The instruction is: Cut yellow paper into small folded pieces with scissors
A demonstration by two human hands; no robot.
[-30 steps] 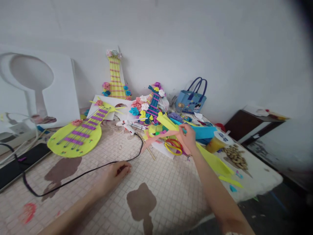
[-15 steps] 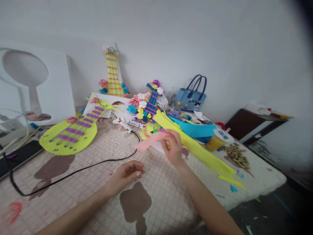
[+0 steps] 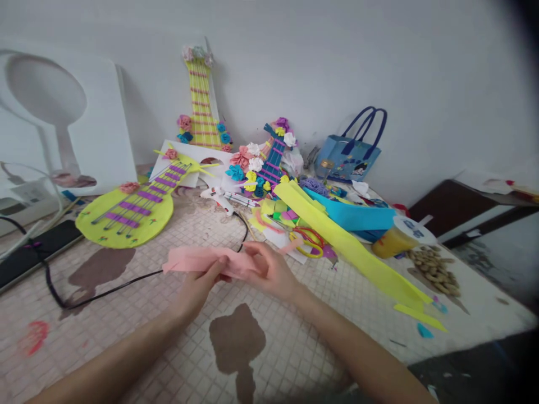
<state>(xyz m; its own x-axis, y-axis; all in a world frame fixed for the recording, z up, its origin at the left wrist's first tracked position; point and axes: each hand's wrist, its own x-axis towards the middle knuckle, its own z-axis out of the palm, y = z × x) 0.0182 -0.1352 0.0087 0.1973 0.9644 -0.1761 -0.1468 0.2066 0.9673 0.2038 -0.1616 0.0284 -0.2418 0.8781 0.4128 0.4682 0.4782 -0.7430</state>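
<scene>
A long pink paper strip (image 3: 185, 260) is stretched between my two hands above the checked tabletop. My left hand (image 3: 206, 283) pinches it near its middle, thumb on top. Closer to the strip's right end, my right hand (image 3: 272, 272) has its fingers closed on it. Just beyond lie red and yellow scissors (image 3: 309, 241) among coloured paper scraps. A white glue gun (image 3: 219, 199) rests behind the strip, its black cord passing beneath it.
A yellow paper guitar (image 3: 126, 216) lies at left beside a dark phone (image 3: 46, 255). Yellow (image 3: 349, 247) and blue strips (image 3: 353, 215), a drink cup (image 3: 393, 238) and peanuts (image 3: 433, 269) occupy the right. Decorated guitars and a blue bag (image 3: 347, 157) stand by the wall.
The pink strip has come left and nearer, away from the scraps, with my right hand. My left hand, empty before, has taken hold of it. The view has shifted slightly.
</scene>
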